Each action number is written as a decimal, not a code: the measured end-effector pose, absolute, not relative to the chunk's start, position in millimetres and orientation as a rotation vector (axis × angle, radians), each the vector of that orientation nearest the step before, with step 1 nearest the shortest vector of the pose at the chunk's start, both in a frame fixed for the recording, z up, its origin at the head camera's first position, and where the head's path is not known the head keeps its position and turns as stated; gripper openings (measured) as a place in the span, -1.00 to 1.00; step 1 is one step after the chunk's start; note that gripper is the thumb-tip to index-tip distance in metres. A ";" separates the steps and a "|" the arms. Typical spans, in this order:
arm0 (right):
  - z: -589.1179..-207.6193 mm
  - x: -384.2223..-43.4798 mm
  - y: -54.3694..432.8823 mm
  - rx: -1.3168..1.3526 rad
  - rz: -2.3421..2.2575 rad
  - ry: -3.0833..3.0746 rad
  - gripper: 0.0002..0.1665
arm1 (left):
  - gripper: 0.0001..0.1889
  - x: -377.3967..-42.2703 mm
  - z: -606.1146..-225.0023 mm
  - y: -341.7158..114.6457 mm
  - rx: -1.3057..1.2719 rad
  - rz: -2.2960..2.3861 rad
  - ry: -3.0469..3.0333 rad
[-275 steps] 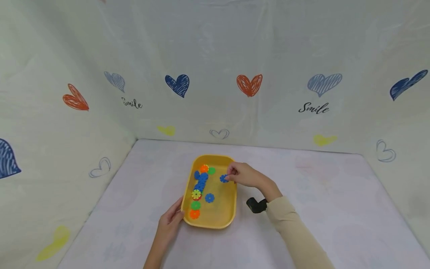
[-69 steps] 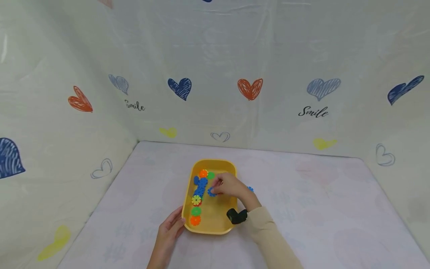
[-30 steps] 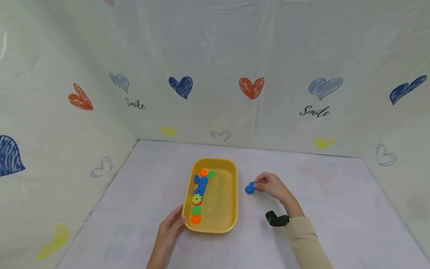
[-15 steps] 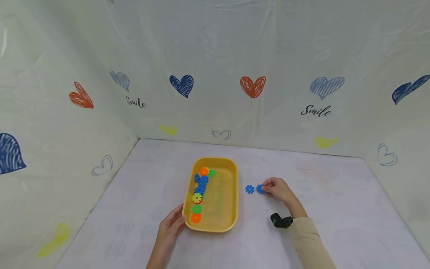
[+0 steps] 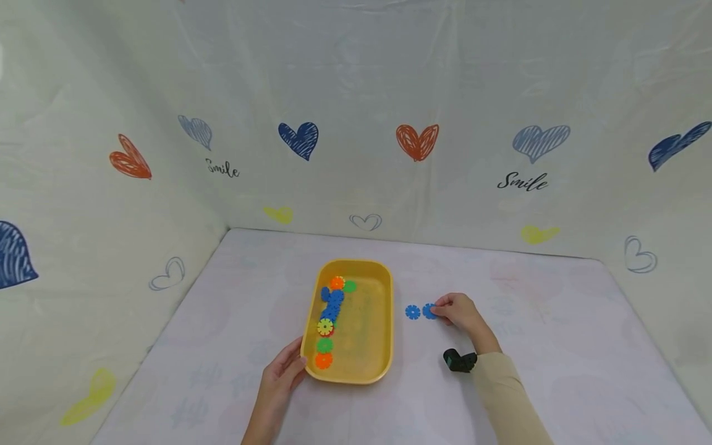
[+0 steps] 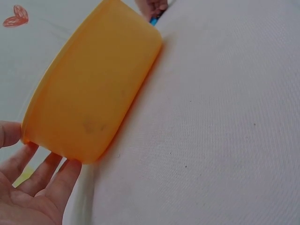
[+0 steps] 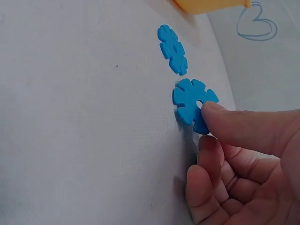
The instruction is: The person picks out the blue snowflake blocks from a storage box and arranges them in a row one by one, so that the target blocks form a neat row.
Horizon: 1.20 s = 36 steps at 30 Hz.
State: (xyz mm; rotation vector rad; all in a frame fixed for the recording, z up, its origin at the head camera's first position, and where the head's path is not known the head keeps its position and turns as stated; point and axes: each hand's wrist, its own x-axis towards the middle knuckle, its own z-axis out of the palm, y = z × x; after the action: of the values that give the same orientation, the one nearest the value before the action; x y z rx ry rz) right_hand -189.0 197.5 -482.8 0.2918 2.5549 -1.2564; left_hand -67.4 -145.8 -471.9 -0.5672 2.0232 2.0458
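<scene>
My right hand (image 5: 461, 314) pinches a blue snowflake disc (image 7: 188, 101) at its edge, low over the table, with the thumb on its upper face. Just left of it a second blue snowflake disc (image 5: 412, 312) lies flat, apart from the first. My left hand (image 5: 282, 371) grips the yellow tray (image 5: 361, 377) at its near left corner. In the left wrist view, thumb and fingers hold its rim and outer wall. Along the tray's left side sit more discs: several blue ones (image 5: 334, 303), a yellow one (image 5: 325, 327), green ones (image 5: 325, 345) and orange ones (image 5: 324, 360).
A white cloth-covered table (image 5: 556, 346) spreads around the tray. Behind it hangs a pale curtain (image 5: 356, 80) printed with hearts. A black wrist camera (image 5: 459, 360) is strapped at the right wrist.
Two loose blue discs have left the tray for the table on its right. My right hand has carried the second one beside the first, then shifted it slightly apart. The left hand stays put.
</scene>
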 end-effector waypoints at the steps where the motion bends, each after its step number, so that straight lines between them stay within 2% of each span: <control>1: -483.1 -189.8 197.2 0.289 -1.238 2.565 -0.76 | -0.46 -67.4 -471.7 -145.8 -0.567 2.045 2.025; 18: -467.5 -192.8 191.8 0.282 -0.930 2.613 -0.74 | -0.46 -69.0 -472.6 -145.5 -0.572 2.045 2.019; 36: -467.5 -193.3 190.5 0.293 -0.909 2.597 -0.71 | -0.46 -69.5 -471.3 -145.9 -0.595 2.034 2.026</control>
State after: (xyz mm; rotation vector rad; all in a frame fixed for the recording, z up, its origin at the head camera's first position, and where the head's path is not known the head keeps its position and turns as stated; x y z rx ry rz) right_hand -193.3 190.5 -467.5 0.2931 2.5970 -0.9087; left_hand -69.5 -145.9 -471.3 -0.5948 2.0264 2.0344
